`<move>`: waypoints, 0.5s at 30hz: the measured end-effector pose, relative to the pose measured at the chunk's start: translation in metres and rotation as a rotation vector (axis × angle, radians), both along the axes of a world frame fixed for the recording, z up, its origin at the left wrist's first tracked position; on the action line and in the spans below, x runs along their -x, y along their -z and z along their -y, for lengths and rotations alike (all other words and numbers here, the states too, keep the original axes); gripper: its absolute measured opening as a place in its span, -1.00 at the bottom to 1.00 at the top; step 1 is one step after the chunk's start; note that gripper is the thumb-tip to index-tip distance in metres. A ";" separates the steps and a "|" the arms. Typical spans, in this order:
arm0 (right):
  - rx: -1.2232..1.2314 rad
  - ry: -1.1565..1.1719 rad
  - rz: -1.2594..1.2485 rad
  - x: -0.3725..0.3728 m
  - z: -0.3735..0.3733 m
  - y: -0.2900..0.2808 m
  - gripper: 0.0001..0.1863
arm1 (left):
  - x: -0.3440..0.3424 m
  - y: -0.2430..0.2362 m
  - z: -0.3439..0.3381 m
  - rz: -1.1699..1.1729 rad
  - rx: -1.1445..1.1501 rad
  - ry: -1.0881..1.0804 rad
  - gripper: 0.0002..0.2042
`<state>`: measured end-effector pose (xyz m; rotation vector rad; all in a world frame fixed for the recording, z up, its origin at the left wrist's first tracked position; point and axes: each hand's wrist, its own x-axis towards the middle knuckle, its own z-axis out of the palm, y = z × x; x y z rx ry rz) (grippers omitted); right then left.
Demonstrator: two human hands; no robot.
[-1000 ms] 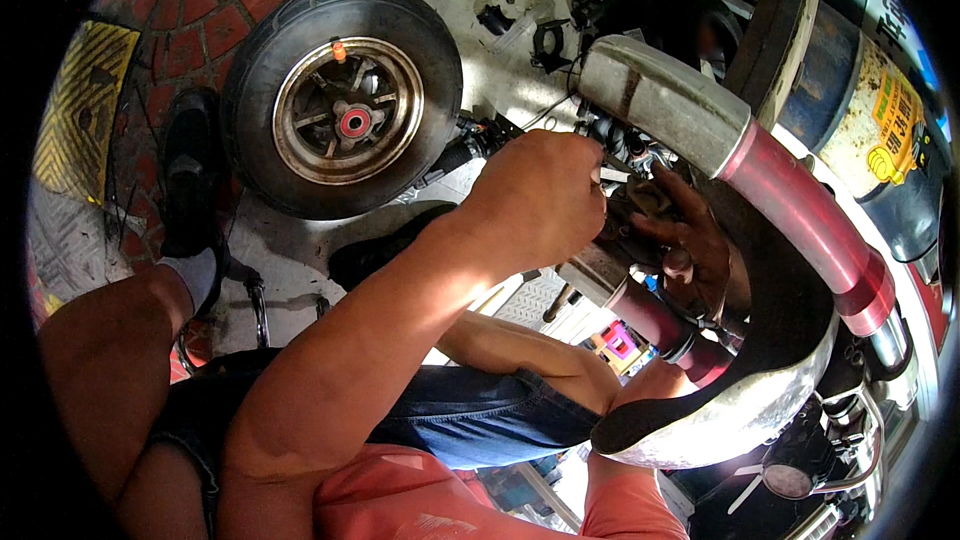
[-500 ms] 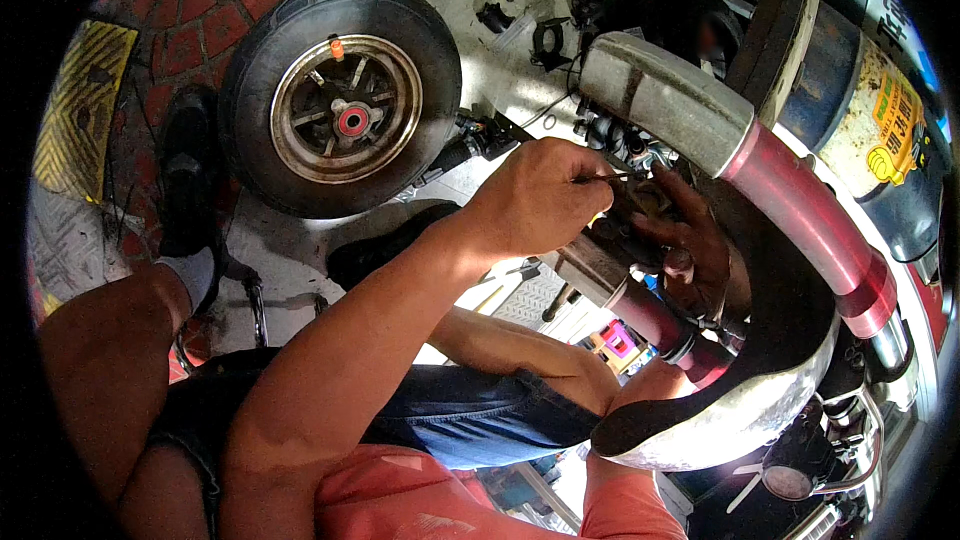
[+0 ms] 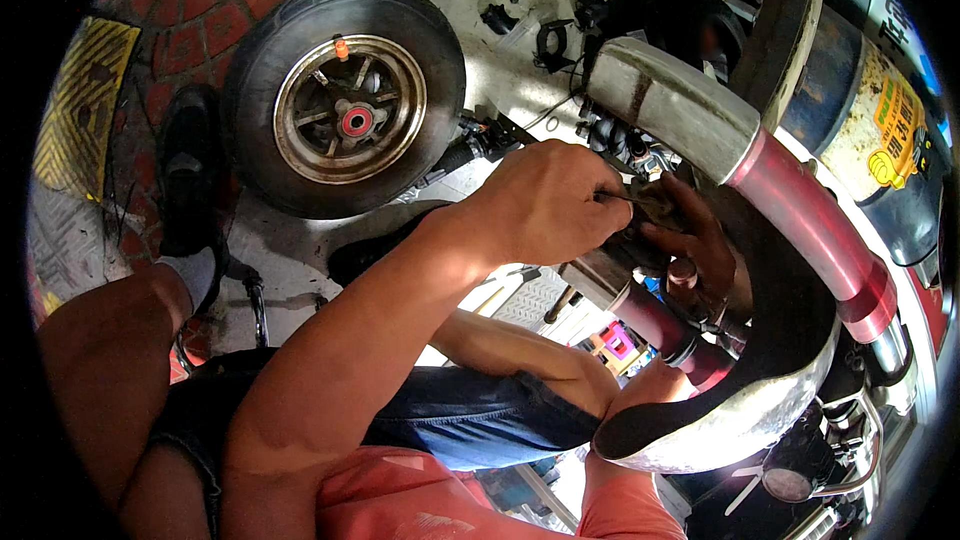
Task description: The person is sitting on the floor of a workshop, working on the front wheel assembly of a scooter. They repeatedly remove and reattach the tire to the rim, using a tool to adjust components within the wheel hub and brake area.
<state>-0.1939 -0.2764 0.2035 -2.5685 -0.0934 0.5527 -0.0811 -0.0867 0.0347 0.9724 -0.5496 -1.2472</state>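
Observation:
My left hand (image 3: 555, 202) is closed in a fist, pinching a thin dark rod (image 3: 611, 197) that mostly hides inside the fingers. Right beside it, my right hand (image 3: 705, 255) curls its blackened fingers around a small, greasy metal part (image 3: 655, 202). Both hands are between the two maroon fork legs, one of them the near fork tube (image 3: 650, 318), at the front end of a two-wheeler. My right forearm passes behind the curved, worn fender (image 3: 740, 430). What lies inside my right palm is hidden.
A removed wheel (image 3: 350, 155) with its tyre lies flat on the floor at the left. The far fork leg (image 3: 805, 215) arches along the right, close to my right hand. A stained drum (image 3: 850, 110) stands beyond it. Small loose parts (image 3: 495, 18) are scattered on the floor ahead.
My left fist has shifted slightly right and turned, so the rod shows less. The fingers of my right hand have moved a little around the metal part.

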 end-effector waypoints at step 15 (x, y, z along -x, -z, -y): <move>-0.040 0.040 0.004 -0.003 0.002 0.002 -0.45 | -0.015 -0.006 -0.004 0.152 0.067 0.144 -0.69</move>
